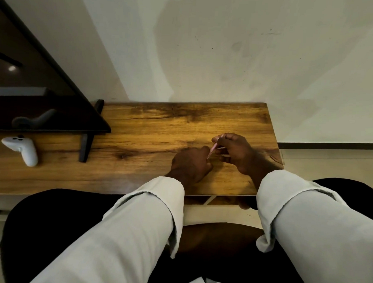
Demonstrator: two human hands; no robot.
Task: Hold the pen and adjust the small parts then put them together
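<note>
Head view: we note both hands over the right part of the wooden table (pixel 152 127), close together, working one small thing between them. The thing is a thin pale pink strip (pixel 212 151), too small and blurred for us to name.

Left hand (pixel 190 164): fingers curled, knuckles toward the camera, the fingertips pinching the strip's lower end. It rests low, on or just over the wood; we cannot tell which.

Right hand (pixel 234 153): fingers curled too, thumb and forefinger pinching the upper end near the top of the hand. A second pale bit shows under its curled fingers; whether it belongs to the same strip we cannot tell.

Relation that counts: the strip's long axis runs diagonally, from the left fingertips below up and to the right to the right fingertips. It spans the narrow gap between the hands, held at both ends, so neither hand is nearer.

Farther left, well apart from the hands: a white game controller (pixel 20 148) lying on the wood, and a dark monitor (pixel 44 88) on its stand.
</note>
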